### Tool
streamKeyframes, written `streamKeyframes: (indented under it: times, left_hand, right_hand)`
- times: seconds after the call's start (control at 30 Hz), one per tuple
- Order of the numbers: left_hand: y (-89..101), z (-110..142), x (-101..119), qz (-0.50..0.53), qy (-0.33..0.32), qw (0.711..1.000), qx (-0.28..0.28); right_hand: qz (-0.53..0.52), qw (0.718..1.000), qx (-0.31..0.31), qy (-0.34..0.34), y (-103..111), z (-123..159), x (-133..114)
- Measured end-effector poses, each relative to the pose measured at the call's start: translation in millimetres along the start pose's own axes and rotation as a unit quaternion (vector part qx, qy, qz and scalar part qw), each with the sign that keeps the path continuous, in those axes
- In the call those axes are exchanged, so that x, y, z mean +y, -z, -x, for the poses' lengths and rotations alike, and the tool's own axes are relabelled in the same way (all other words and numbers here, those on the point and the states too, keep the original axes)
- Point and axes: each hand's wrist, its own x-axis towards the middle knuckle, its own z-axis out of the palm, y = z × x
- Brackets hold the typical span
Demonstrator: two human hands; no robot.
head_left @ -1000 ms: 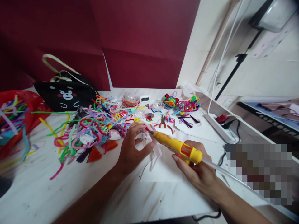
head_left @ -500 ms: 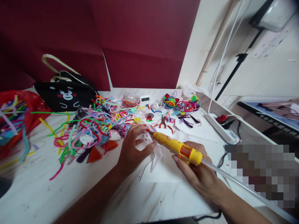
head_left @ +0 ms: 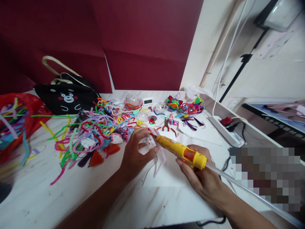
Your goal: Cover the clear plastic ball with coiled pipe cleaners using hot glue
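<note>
My left hand [head_left: 138,151] is closed round a clear plastic ball [head_left: 149,142], its thumb below and fingers on top. A pale lilac pipe cleaner [head_left: 162,159] hangs bent from the ball. In my right hand [head_left: 200,168] is a yellow hot glue gun [head_left: 177,148], with a long clear glue stick [head_left: 247,186] running out of its back. The gun's nozzle points left and meets the top of the ball near my left fingertips; whether it touches is too small to tell. White paper [head_left: 171,178] lies under both hands.
Piled pipe cleaners [head_left: 95,130] spread on the left, beside a red bag [head_left: 38,111] and a black bag [head_left: 69,98]. Pliers [head_left: 166,124], a small clock [head_left: 147,101] and colourful finished balls [head_left: 174,103] stand behind. A power strip [head_left: 224,130] lies right.
</note>
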Motion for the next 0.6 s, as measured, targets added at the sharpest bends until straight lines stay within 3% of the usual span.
streamKeyframes:
  times: [0.6]
  left_hand:
    - [-0.1,-1.4,3.5,-0.007,0.012,1.0,0.002]
  right_hand:
    - [0.008,1.0,-0.006,0.021,4.0,-2.6,-0.8]
